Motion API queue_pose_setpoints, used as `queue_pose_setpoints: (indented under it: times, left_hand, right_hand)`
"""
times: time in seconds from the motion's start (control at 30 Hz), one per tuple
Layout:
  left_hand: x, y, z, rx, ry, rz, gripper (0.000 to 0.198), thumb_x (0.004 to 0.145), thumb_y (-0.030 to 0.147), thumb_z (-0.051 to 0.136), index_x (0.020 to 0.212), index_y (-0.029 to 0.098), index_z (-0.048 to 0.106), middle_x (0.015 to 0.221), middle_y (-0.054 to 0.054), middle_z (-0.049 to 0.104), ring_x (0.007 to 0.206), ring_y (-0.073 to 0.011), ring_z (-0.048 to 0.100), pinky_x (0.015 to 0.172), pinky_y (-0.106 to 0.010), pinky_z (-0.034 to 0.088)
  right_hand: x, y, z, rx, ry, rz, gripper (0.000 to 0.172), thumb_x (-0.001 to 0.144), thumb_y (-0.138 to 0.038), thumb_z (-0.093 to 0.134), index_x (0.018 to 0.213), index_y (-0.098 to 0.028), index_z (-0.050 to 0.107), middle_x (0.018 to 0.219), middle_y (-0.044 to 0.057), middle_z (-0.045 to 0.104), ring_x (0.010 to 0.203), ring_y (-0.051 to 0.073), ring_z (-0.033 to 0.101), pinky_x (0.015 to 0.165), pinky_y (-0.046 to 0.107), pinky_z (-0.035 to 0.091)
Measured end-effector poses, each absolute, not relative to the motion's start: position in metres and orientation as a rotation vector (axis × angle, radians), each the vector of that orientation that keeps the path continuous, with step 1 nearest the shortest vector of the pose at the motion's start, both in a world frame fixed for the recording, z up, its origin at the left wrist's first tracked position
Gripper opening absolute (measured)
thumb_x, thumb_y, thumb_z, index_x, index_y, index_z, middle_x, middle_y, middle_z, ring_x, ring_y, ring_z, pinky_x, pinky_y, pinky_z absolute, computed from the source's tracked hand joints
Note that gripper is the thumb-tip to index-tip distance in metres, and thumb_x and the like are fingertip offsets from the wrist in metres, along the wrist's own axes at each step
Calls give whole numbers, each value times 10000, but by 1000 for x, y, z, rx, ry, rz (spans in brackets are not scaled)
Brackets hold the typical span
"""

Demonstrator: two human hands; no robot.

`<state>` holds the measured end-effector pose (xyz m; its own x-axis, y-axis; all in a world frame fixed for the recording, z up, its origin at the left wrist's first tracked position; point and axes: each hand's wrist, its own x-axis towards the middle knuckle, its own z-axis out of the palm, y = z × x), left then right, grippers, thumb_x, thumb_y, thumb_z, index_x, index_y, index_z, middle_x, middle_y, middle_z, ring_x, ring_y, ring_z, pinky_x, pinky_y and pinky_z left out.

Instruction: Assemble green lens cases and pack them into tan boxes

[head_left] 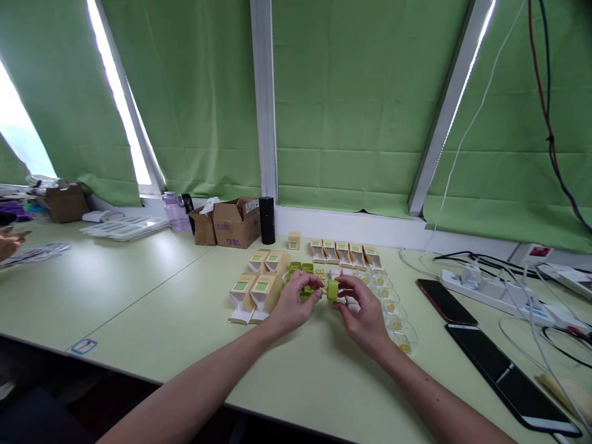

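Head view, centre of the frame: both hands are meeting over the pale green table [139, 296], just below the middle of the picture.
Left hand [292, 303]: is curling its fingers partly closed and pinching a small green piece [306, 292] between thumb and fingertips.
Right hand [363, 311]: is closing thumb and forefinger on a small green cap [332, 290], other fingers loosely bent.
Key relation: the small green cap is sitting between the two hands, at the right hand's fingertips and just right of the left hand's; its round face appears to be pointing left toward the small green piece, so its axis seems to be running left-right across the frame. Both hands are about equally near; only the right one is gripping it.
Behind the hands: loose green parts [300, 267] are lying just above the fingers, touching or nearly so.
Left of the hands: open tan boxes [256, 290] are standing close beside the left wrist.
Right of the hands: a row of clear trays [393, 311] is running down-right, just beside the right hand.
Upper centre: a row of small boxes [345, 253] is standing well apart.
Right side of frame: two phones [481, 345] and a power strip [490, 288] are lying clear of the hands.
Far left edge: another person's hand [9, 240] is showing, well apart.
Obstruction: nothing is standing between the two hands.
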<state>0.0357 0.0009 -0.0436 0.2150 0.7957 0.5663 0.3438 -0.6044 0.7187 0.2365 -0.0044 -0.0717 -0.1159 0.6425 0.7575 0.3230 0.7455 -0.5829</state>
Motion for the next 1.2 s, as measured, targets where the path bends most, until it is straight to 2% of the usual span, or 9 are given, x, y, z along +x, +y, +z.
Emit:
queue_pose_setpoints:
  times: [0.5,0.8,1.2]
  left_hand:
    - [41,5,-47,1952,1031,1263,209,915,371,640,837,176,637,750,-28,633,741,-176,605,686,-287,492]
    - [43,3,-44,1891,981,1247,240,913,390,644,808,177,606,695,-6,601,665,-144,571,656,-266,492]
    - [43,3,-44,1896,1009,1244,202,907,356,634,816,179,599,696,-1,598,661,-141,571,648,-261,487]
  right_hand:
    - [234,-7,-74,-728,-1781,267,413,902,-150,600,1299,-260,574,1242,107,657,957,228,713,846,418,648]
    - [233,-6,-73,-727,-1769,304,397,908,-146,605,1287,-262,582,1253,106,654,962,227,713,859,425,645]
    - [233,-7,-71,-740,-1748,322,398,884,-139,613,1262,-264,591,1208,96,672,954,228,719,845,418,656]
